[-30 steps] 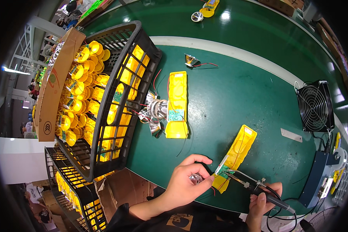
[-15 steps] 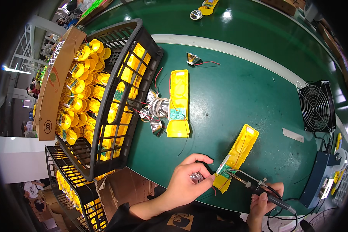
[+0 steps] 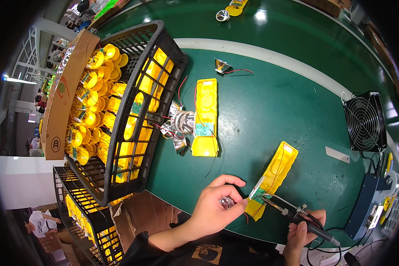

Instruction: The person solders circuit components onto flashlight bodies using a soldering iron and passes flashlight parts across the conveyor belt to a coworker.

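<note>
A long yellow plastic housing (image 3: pixel 275 175) lies slanted on the green table (image 3: pixel 270 102) near its front edge, with a small green circuit board (image 3: pixel 258 193) at its near end. My left hand (image 3: pixel 215 206) pinches a shiny silver reflector (image 3: pixel 226 202) beside that board, fingertips touching the board's edge. My right hand (image 3: pixel 303 230) grips a soldering iron (image 3: pixel 292 212), whose tip rests on the board. A second yellow housing (image 3: pixel 205 116) with a green board lies further back, with silver reflectors and red wires (image 3: pixel 178 126) at its left.
A tilted black crate (image 3: pixel 135 106) of yellow housings stands at the left, next to a cardboard box (image 3: pixel 71 88) of yellow parts. Another black crate (image 3: pixel 91 221) sits below. A black fan (image 3: pixel 365 122) and a blue box (image 3: pixel 363 206) stand at the right. A loose reflector (image 3: pixel 221 66) lies far back.
</note>
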Demonstrator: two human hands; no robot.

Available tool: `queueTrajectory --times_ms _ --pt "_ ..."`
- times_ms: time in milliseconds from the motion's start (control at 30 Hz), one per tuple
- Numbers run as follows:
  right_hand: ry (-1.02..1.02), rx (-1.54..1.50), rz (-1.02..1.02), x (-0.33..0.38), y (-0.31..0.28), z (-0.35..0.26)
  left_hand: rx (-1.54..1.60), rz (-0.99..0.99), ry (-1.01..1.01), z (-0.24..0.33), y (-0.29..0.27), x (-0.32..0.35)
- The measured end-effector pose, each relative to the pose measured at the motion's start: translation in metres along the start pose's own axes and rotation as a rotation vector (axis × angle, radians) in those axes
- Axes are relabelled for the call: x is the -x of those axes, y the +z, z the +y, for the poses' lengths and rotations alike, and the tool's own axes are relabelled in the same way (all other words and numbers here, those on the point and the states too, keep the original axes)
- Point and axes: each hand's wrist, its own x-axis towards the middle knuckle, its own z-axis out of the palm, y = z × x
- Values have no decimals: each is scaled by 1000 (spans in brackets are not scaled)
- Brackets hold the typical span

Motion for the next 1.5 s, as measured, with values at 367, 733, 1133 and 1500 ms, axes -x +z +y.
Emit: queueTrajectory --times_ms 367,733,1133,1500 --pt "-40 -6 58 1 0 3 6 6 -4 0 0 1" --pt "-85 -42 -6 -1 -4 6 -68 15 47 -2 -3 4" --pt "-176 -118 -23 -4 -4 9 -260 95 185 -7 -12 21" --pt "-175 -172 -15 -4 -3 8 -881 -67 785 -9 -31 28"
